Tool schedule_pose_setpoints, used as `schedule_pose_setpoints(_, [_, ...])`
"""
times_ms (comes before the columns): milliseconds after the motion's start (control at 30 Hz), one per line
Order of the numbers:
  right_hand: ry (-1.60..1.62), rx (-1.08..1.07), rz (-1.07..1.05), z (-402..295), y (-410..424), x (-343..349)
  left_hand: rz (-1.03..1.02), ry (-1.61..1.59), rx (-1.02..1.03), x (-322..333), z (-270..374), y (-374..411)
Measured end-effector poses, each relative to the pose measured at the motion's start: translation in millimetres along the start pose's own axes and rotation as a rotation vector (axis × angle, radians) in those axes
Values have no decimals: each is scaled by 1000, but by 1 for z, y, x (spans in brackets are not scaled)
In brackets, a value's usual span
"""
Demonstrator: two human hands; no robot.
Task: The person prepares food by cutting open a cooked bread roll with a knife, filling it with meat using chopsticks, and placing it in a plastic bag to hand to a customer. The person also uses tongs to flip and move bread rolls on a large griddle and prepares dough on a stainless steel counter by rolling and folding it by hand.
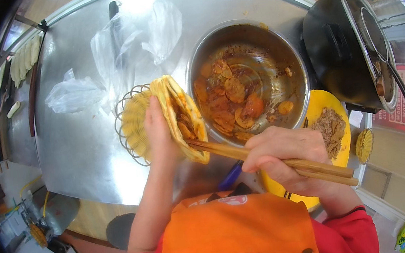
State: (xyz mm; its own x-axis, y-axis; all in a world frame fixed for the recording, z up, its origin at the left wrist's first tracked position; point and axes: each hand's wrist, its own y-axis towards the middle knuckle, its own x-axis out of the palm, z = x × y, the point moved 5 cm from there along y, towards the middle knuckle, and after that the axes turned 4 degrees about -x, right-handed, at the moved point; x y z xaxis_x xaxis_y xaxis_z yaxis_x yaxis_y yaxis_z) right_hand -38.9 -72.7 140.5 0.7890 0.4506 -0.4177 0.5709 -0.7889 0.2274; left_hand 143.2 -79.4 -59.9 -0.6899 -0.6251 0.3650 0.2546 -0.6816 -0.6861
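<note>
My left hand (pixel 160 132) holds a split flatbread (pixel 198 127) on edge, its opening turned to the right. Reddish sauced slices (pixel 186 128) fill the pocket. In my right hand (pixel 286 153) is a pair of long wooden chopsticks (pixel 225 151), their tips at the lower part of the bread's opening. Behind the left hand stands a yellow woven basket (pixel 133 124) with a looped brown rim. Just right of the bread, a large steel bowl (pixel 284 50) holds sauced slices (pixel 235 89) that look like potato. A yellow cutting board (pixel 339 116), partly behind my right forearm, carries chopped meat (pixel 330 132).
Clear plastic bags (pixel 162 28) lie on the steel table (pixel 87 153), one over a dark rod-like handle (pixel 113 9). A black pot (pixel 329 40) with a strainer (pixel 372 31) stands at right. Near my apron is a blue-handled tool (pixel 231 176). Pale dough strips (pixel 25 59) lie at far left.
</note>
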Motion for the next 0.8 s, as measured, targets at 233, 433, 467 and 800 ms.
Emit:
schedule_pose_setpoints(233, [59, 5, -26, 10, -4, 12, -18, 60, 29, 1, -3, 1])
schedule_pose_setpoints(433, [90, 100, 350, -8, -31, -70, -124, -22, -173, 5, 5, -7])
schedule_pose_setpoints(467, [123, 94, 452, -5, -39, -80, -146, 10, -157, -7, -1, 2])
schedule_pose_setpoints(800, [280, 434, 577, 103, -135, -60, -84, 157, 4, -10, -5, -10])
